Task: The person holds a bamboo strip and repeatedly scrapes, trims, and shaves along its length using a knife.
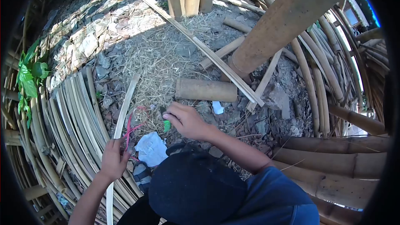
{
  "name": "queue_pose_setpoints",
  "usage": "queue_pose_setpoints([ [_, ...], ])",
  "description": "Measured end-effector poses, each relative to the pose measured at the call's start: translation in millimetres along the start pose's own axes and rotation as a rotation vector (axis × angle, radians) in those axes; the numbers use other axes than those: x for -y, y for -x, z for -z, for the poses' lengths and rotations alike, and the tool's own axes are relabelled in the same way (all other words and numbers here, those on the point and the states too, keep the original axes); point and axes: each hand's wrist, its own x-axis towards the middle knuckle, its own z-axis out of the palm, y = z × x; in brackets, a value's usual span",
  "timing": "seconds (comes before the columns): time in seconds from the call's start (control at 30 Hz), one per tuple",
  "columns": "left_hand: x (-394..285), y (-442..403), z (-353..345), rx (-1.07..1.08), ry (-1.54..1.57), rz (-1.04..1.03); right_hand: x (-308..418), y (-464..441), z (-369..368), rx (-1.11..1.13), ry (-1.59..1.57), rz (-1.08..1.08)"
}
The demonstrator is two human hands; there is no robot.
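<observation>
My left hand (pixel 113 160) is closed around a long, thin bamboo strip (pixel 126 110). The strip runs from the ground ahead, through my fingers and down past my body. My right hand (pixel 186 121) grips what looks like a small knife (pixel 166 125): its green part shows below my fingers, a dark blade-like part above. The rest is hidden in my fist. This hand is to the right of the strip, apart from it. Beside my left hand lie a pinkish-red ribbon (pixel 130 128) and a crumpled white cloth or bag (pixel 151 149).
A row of bamboo strips (pixel 74 114) lies at the left. Ahead are a short bamboo piece (pixel 206 90), a long split strip (pixel 204 49) and thin shavings (pixel 156 66). A thick bamboo post (pixel 283 27) leans at the right, near stacked poles (pixel 321 160).
</observation>
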Motion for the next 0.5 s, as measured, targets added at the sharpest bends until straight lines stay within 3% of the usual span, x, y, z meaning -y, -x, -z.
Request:
queue_pose_setpoints([
  [0.03, -20, -15, 0, -0.119, 0.116, -0.208, 2, 7, -3, -0.019, 0.006, -0.018],
  [0.13, -75, -62, -11, -0.103, 0.375, -0.321, 5, 31, -4, 0.051, -0.038, 0.057],
  [0.23, -105, -93, -19, 0.036, 0.387, -0.444, -2, 49, 12, -0.114, -0.017, 0.026],
  [0.37, -146, -106, -42, -0.052, 0.511, -0.513, -10, 71, 35, -0.226, -0.069, -0.181],
  [0.5, -153, -117, -70, -0.043, 0.453, -0.64, -14, 84, 33, -0.283, -0.07, -0.196],
])
